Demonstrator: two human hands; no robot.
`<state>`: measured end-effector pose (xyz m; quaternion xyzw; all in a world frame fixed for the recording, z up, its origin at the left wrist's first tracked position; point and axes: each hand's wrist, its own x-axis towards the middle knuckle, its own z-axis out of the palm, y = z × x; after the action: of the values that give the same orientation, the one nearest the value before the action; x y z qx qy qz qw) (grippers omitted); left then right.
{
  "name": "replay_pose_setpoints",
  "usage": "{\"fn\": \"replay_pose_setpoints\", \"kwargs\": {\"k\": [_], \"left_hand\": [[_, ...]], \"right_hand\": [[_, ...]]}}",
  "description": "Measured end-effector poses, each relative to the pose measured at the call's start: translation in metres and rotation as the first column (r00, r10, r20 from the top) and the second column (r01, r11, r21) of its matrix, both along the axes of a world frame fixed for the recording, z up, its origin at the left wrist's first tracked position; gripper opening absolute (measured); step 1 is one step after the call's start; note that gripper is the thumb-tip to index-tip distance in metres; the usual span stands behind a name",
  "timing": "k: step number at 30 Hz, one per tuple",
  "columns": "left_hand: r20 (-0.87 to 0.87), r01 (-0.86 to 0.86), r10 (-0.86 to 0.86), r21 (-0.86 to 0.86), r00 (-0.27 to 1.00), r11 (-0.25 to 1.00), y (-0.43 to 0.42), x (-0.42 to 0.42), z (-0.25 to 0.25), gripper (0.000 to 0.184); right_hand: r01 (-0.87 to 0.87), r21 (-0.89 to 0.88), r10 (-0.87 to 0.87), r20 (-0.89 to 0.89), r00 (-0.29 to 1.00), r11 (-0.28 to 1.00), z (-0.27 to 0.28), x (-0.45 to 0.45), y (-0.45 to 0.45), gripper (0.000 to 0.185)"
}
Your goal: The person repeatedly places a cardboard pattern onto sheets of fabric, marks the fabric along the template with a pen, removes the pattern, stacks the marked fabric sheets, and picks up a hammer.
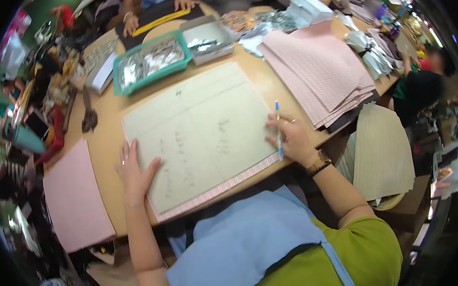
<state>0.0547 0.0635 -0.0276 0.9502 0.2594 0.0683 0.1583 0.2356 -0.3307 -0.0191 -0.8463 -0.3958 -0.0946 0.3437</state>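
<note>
A large pale card (pixel 202 129) with handwriting and a ruled line lies on the table in front of me. Beneath it is a pink textured sheet (pixel 231 186), whose edge shows along the near side. My left hand (pixel 135 171) rests on the card's left edge, fingers and thumb spread. In my right hand (pixel 294 139), at the card's right edge, a slim white-and-blue pen (pixel 277 108) is held upright in the view. Its tip is too blurred to make out.
Pink textured sheets (pixel 322 74) are stacked at the right, and another pink sheet (pixel 77 197) overhangs the left edge. A teal tray (pixel 151 64) and a grey box (pixel 207 39) stand beyond the card. Across the table, another person's hands (pixel 131 24) are near a yellow strip (pixel 161 22).
</note>
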Motion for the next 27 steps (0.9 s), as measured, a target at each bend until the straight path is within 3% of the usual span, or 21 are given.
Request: {"fn": "replay_pose_setpoints", "kwargs": {"k": [4,5,7,10,11,13,14,16,17,20,23,26,27], "left_hand": [[0.087,0.017,-0.007,-0.122,0.996,0.992,-0.001,0.002,0.008,0.080],[0.331,0.062,0.059,-0.346,0.942,0.936,0.008,0.001,-0.003,0.077],[0.641,0.301,0.332,-0.674,0.692,0.674,0.037,0.000,-0.035,0.069],[0.599,0.421,0.299,-0.765,0.742,0.487,0.049,-0.007,-0.013,0.059],[0.504,0.377,0.363,-0.851,0.784,0.367,0.056,-0.011,-0.019,0.057],[0.275,0.254,0.453,-0.961,0.848,0.108,0.064,-0.020,-0.028,0.054],[0.283,0.345,0.490,-0.938,0.824,-0.037,0.063,-0.020,-0.030,0.055],[0.274,0.509,0.576,-0.809,0.770,-0.295,0.056,-0.023,-0.014,0.059],[0.205,0.483,0.643,-0.825,0.738,-0.292,0.059,-0.026,-0.004,0.061],[0.211,0.544,0.732,-0.800,0.647,-0.251,0.074,-0.029,-0.002,0.060],[0.104,0.510,0.861,-0.839,0.498,-0.193,0.051,-0.018,0.025,0.060],[0.065,0.541,0.885,-0.811,0.461,-0.222,0.054,-0.020,0.024,0.061],[0.064,0.556,0.878,-0.795,0.474,-0.242,0.059,-0.023,0.018,0.060]], "right_hand": [[-0.022,-0.048,0.024,0.045,0.999,0.999,0.000,-0.003,0.007,0.029],[0.000,-0.055,0.002,0.045,0.999,0.998,0.000,-0.005,0.009,0.029],[0.044,-0.061,-0.044,0.007,0.999,0.997,0.000,-0.009,0.011,0.028],[0.021,0.014,-0.019,-0.164,0.986,1.000,-0.006,-0.004,0.013,0.032],[0.089,0.002,-0.089,-0.082,0.993,0.996,-0.005,-0.005,0.017,0.036],[0.233,-0.081,-0.243,-0.151,0.958,0.969,0.005,0.000,0.022,0.034],[0.292,-0.123,-0.311,-0.180,0.933,0.949,0.009,0.002,0.024,0.032],[0.306,-0.100,-0.312,-0.053,0.949,0.947,0.006,0.005,0.034,0.027],[0.304,-0.086,-0.304,0.009,0.953,0.949,0.004,0.007,0.039,0.025],[0.218,-0.005,-0.212,-0.253,0.944,0.976,0.004,0.015,0.054,0.017],[0.088,0.102,-0.052,-0.314,0.948,0.991,-0.002,0.028,0.064,0.012],[0.030,0.167,0.010,-0.234,0.972,0.985,0.022,0.055,0.056,0.013],[0.030,0.179,-0.008,-0.119,0.993,0.983,0.040,0.067,0.047,0.013]]}}
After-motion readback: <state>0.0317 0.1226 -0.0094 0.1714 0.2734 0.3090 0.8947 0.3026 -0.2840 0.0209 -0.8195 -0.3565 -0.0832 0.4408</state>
